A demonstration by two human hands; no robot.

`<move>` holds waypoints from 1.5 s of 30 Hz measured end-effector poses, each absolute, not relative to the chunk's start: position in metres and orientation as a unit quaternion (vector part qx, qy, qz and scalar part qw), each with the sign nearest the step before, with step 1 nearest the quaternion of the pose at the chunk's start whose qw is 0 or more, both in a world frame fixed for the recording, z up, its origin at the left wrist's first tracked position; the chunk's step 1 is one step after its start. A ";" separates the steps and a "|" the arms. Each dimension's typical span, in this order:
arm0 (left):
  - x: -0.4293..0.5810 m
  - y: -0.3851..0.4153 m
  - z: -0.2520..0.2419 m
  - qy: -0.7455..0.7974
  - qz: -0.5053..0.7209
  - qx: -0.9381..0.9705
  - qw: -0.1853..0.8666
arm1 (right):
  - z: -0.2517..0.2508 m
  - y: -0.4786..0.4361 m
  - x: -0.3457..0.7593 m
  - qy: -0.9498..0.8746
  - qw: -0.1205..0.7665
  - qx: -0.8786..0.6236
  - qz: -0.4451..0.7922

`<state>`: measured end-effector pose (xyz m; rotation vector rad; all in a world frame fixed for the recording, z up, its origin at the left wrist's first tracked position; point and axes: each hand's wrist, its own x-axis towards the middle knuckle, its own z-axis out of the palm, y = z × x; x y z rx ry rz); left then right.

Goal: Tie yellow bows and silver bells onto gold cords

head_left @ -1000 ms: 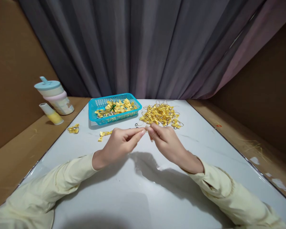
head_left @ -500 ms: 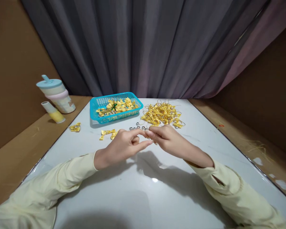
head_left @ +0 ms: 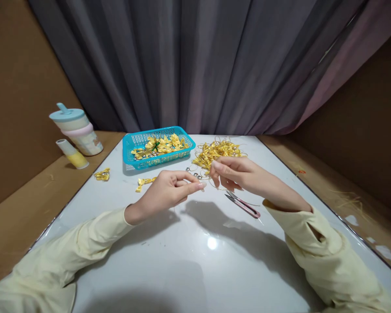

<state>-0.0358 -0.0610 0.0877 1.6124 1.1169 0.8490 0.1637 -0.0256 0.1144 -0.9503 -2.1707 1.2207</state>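
Observation:
My left hand (head_left: 169, 190) is closed in a pinch over the middle of the table. What sits between its thumb and forefinger is too small to make out. Just to the right, my right hand (head_left: 239, 171) is raised with curled fingers, thumb against forefinger, a thin gold cord (head_left: 217, 188) trailing from its fingertips. Below it lies a pair of thread snips (head_left: 244, 205), blades pointing up and left. Small silver bells (head_left: 197, 175) rest behind the left fingertips. Yellow ribbon bows (head_left: 143, 182) lie beyond the left hand, partly hidden by it.
A blue plastic basket (head_left: 127, 150) holds yellow bows and bells. Beside it is a heap of yellow bows with gold cords (head_left: 218, 152). One bow bundle (head_left: 102, 174) lies far left, near a tumbler (head_left: 84, 134) and a yellow-and-white tube (head_left: 72, 154). A grey curtain (head_left: 189, 65) hangs behind.
My hands have parted from a joined pinch. The right hand moved right and slightly up; the left dropped back a little. The snips now show on the table under the right hand.

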 end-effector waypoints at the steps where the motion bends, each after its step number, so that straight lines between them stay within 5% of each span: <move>1: -0.036 -0.060 0.088 0.454 0.352 0.657 0.488 | 0.116 -0.026 0.165 -0.802 0.211 -0.342 0.443; 7: -0.037 -0.058 0.087 0.438 0.375 0.625 0.526 | 0.114 -0.035 0.157 -0.819 0.156 -0.341 0.434; 22: -0.035 -0.057 0.086 0.426 0.427 0.638 0.479 | 0.106 -0.042 0.147 -0.776 0.258 -0.333 0.469; 45: -0.035 -0.054 0.078 0.455 0.446 0.654 0.408 | 0.112 -0.049 0.141 -0.782 0.245 -0.413 0.398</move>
